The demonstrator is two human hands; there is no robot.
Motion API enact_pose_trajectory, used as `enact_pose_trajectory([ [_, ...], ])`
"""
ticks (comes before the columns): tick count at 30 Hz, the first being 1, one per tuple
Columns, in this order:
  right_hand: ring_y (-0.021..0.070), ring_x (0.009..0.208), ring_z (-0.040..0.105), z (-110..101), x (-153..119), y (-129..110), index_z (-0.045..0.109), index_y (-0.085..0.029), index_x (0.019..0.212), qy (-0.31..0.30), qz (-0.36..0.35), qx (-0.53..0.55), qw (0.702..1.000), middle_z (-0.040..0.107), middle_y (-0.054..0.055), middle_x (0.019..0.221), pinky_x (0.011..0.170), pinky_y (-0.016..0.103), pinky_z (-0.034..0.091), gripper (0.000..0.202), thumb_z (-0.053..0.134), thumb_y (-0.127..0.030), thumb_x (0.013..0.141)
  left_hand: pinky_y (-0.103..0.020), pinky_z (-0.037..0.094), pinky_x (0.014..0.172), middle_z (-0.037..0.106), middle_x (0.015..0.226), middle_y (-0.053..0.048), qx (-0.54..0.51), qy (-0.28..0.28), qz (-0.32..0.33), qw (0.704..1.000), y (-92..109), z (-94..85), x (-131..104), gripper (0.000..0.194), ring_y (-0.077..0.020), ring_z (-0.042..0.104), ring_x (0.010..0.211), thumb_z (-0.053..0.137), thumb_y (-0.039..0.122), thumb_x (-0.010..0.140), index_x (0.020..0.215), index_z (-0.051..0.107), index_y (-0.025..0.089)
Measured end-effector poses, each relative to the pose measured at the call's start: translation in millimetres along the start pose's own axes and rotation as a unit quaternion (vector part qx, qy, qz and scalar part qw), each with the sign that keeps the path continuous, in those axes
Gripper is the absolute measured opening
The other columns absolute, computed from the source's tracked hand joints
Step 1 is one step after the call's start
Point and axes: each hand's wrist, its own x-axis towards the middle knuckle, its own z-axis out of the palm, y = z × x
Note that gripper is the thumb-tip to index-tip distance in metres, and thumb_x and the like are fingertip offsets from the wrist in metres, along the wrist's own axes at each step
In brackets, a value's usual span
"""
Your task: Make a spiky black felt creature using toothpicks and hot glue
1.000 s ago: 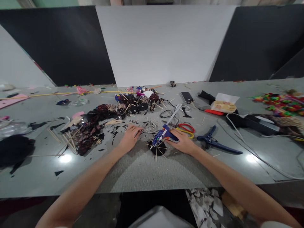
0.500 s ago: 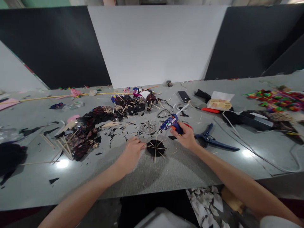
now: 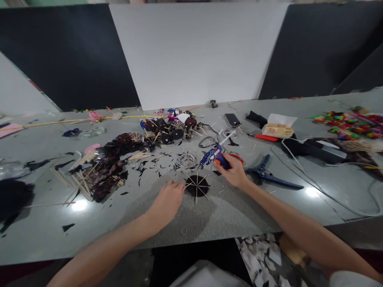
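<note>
A round black disc [image 3: 198, 191] lies on the table in front of me, with several thin wooden sticks [image 3: 202, 180] fanned across it like spokes past its edge. At its left rim, my left hand [image 3: 169, 199] is closed, fingertips pinched around the outer end of a stick. My right hand [image 3: 233, 171] grips the handle of a blue hot glue gun [image 3: 213, 154]. A white glue stick [image 3: 228, 138] juts from the gun's back end. The nozzle points left and down, above the table beyond the disc and apart from it.
Dark blue pruning shears [image 3: 272, 177] lie right of my right hand, near a white cable [image 3: 320, 195]. Black scraps, a clear ring [image 3: 186, 160] and loose sticks lie beyond the disc. Black spiky pieces [image 3: 176, 134] and dark patterned fabric [image 3: 107, 179] spread to the left. A phone [image 3: 232, 120] lies farther back.
The glue gun has shifted very slightly, its nozzle a little farther from the disc. My left hand stays at the stick; the view has moved a bit.
</note>
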Motion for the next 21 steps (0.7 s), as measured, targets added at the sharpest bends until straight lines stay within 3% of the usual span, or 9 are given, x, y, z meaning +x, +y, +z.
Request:
enact_pose_trajectory([
  [6, 0.0220, 0.077, 0.068, 1, -1, 0, 0.067, -0.017, 0.113, -0.013, -0.015, -0.002, 1.000, 0.073, 0.007, 0.090, 0.076, 0.035, 0.057, 0.043, 0.067, -0.054, 0.091, -0.037, 0.053, 0.076, 0.069, 0.090, -0.011, 0.050, -0.042, -0.008, 0.998, 9, 3.4, -2, 0.020, -0.0260, 0.066, 0.088, 0.050, 0.019, 0.101, 0.100, 0.070, 0.019],
  [14, 0.0236, 0.080, 0.071, 2, -1, 0, 0.067, -0.018, 0.116, -0.013, -0.040, -0.008, 0.999, 0.075, 0.008, 0.096, 0.077, 0.035, 0.059, 0.043, 0.068, -0.053, 0.091, -0.039, 0.052, 0.074, 0.072, 0.089, -0.011, 0.076, -0.045, -0.005, 0.996, 18, 5.3, -1, 0.026, -0.0273, 0.067, 0.084, 0.048, 0.009, 0.099, 0.093, 0.071, 0.020],
  [21, 0.0248, 0.083, 0.071, 2, -2, 1, 0.067, -0.018, 0.119, -0.020, -0.041, 0.002, 0.999, 0.075, 0.008, 0.098, 0.077, 0.036, 0.058, 0.042, 0.069, -0.050, 0.092, -0.037, 0.052, 0.076, 0.073, 0.091, -0.011, 0.093, -0.078, -0.028, 0.992, 24, -2.5, 4, 0.025, -0.0255, 0.068, 0.086, 0.049, 0.012, 0.101, 0.095, 0.072, 0.017],
])
